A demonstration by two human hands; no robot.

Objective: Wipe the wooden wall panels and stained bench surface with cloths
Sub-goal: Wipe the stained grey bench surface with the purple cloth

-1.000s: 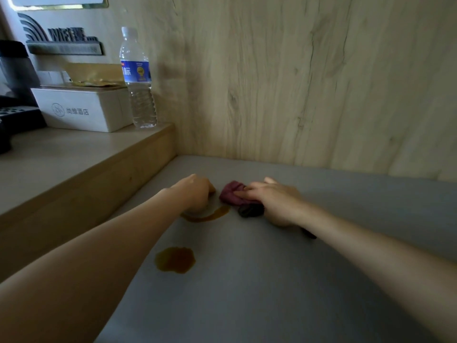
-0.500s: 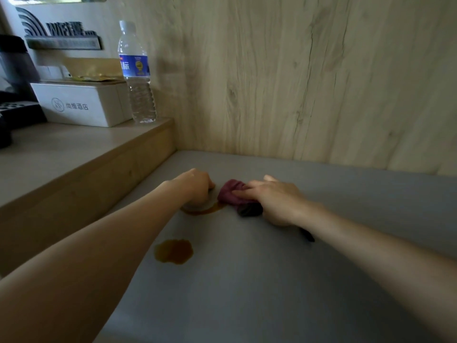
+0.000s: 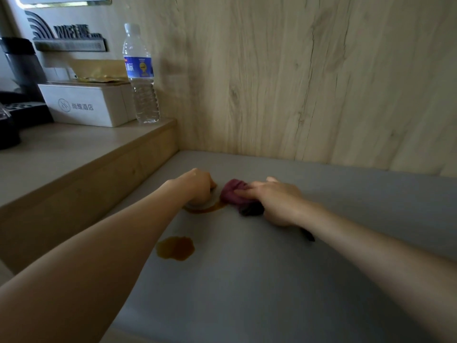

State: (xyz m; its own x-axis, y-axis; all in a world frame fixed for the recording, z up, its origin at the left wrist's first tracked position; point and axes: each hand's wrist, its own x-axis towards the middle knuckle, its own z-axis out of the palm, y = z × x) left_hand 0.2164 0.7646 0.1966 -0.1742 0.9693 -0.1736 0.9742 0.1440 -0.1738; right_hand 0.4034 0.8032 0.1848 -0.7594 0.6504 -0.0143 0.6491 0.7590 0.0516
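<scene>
Since the earlier frames the right hand (image 3: 274,199) and its maroon cloth (image 3: 233,194) have stayed at frame centre, with the cloth's left edge at the right tip of the upper stain (image 3: 206,209). That stain reads shorter than a second ago. The lower stain (image 3: 176,247) is unchanged.

The left hand (image 3: 197,186) covers most of the upper stain, and a pale edge shows beneath it; whether this is a second cloth cannot be told. The fingers are curled under, but what they hold, if anything, is hidden. A dark part of the maroon cloth lies under the right palm.

Both forearms reach from the lower corners onto the grey bench surface (image 3: 272,280). The right hand presses the cloth with fingers extended leftward. The wooden wall panels (image 3: 309,82) fill the upper right.
</scene>
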